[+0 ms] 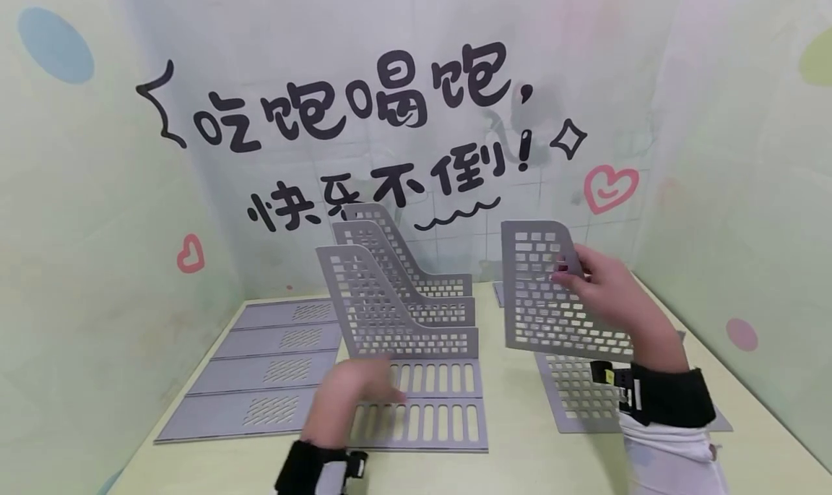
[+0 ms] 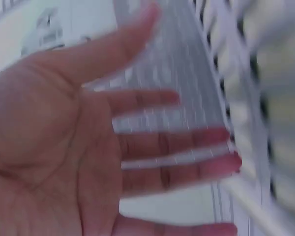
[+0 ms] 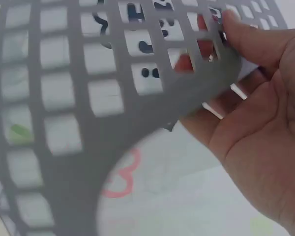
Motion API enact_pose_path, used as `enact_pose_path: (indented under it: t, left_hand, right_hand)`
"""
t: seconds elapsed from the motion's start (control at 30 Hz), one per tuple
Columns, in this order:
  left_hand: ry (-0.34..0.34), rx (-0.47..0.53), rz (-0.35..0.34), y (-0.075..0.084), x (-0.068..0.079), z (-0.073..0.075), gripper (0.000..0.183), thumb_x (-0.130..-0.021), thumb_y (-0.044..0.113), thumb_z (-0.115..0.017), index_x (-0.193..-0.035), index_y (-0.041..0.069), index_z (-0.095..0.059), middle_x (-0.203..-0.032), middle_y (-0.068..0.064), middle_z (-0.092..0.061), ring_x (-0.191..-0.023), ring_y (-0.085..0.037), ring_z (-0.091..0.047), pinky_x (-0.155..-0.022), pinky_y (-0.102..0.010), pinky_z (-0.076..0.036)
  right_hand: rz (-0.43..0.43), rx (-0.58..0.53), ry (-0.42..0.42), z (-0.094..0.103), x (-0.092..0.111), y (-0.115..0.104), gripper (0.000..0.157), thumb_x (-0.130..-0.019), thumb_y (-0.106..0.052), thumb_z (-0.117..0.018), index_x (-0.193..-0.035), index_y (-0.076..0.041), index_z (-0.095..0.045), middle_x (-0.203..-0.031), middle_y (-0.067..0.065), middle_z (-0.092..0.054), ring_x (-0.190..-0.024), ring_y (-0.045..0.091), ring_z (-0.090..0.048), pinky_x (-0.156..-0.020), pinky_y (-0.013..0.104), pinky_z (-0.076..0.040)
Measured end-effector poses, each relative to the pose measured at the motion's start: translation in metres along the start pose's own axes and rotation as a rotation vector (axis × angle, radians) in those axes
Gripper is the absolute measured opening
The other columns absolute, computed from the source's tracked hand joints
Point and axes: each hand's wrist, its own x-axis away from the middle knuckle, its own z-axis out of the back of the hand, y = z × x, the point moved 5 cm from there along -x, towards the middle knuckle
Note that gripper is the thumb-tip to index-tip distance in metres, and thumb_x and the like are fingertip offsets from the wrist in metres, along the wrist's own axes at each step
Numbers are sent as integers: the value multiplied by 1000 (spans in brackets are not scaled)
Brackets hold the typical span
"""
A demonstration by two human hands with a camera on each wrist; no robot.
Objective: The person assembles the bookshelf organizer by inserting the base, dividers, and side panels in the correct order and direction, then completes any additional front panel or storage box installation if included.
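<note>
So, head view first: the right hand (image 1: 604,289) pinches a grey, thin, grid-holed panel with a rounded top corner (image 1: 536,293), held upright on the right side, over another grey grid-holed panel lying flat (image 1: 568,390) on the pale yellow table (image 1: 513,423); the left hand (image 1: 360,383) is kinda blurry and hangs over a grey flat base with rows of long slots (image 1: 443,398), can't tell if it touches; just past it, 3 grey grid-holed panels with swooping curved edges (image 1: 383,303) stand 1 behind another, the front one's bottom edge meeting the base; off to the left, 4 grey flat panels with slanted slits (image 1: 250,342) lie in a row.

Left wrist view: fingers spread wide, palm bare, nothing in it; a grid-holed panel shows behind the fingers, with smeary slots to the right.

Right wrist view: thumb on 1 face of the held panel, fingers on the other, gripping near its rounded corner.
</note>
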Motion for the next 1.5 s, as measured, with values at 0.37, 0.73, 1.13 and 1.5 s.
enact_pose_path:
  t: [0.37, 0.73, 1.13, 1.5]
  left_hand:
    - [-21, 102, 261, -91, -2, 18, 39, -89, 24, -86, -108, -4, -66, -97, -15, -68, -76, -32, -71, -63, -39, -60]
    - [-47, 164, 269, -81, -4, 15, 40, -92, 15, -81, -120, -5, -61, -89, -15, -62, -72, -28, -61, -54, -34, -55]
    - [-78, 154, 230, -79, -8, 5, 31, -99, 29, -73, -97, -2, -68, -81, -16, -70, -71, -25, -69, -60, -34, -61]
    - [-169, 266, 180, -71, -12, -1, 22, -101, 20, -73, -94, -1, -67, -85, -17, -74, -70, -24, -77, -67, -36, -67]
  right_hand:
    - [132, -94, -182, -16, 5, -18, 8, -91, -8, -83, -94, -8, -75, -85, 3, -81, -75, 9, -73, -73, 22, -57]
    - [97, -144, -273, -32, 0, -23, 10, -89, -4, -83, -93, -4, -74, -88, 7, -81, -78, 13, -75, -73, 25, -61]
    - [11, -106, -343, -38, -1, -20, 12, -91, -7, -82, -90, -3, -71, -81, 5, -77, -74, 16, -68, -69, 27, -56]
    - [-350, 44, -524, -52, 8, 15, 14, -87, -8, -84, -88, -2, -71, -67, -2, -54, -55, 12, -41, -55, 27, -41]
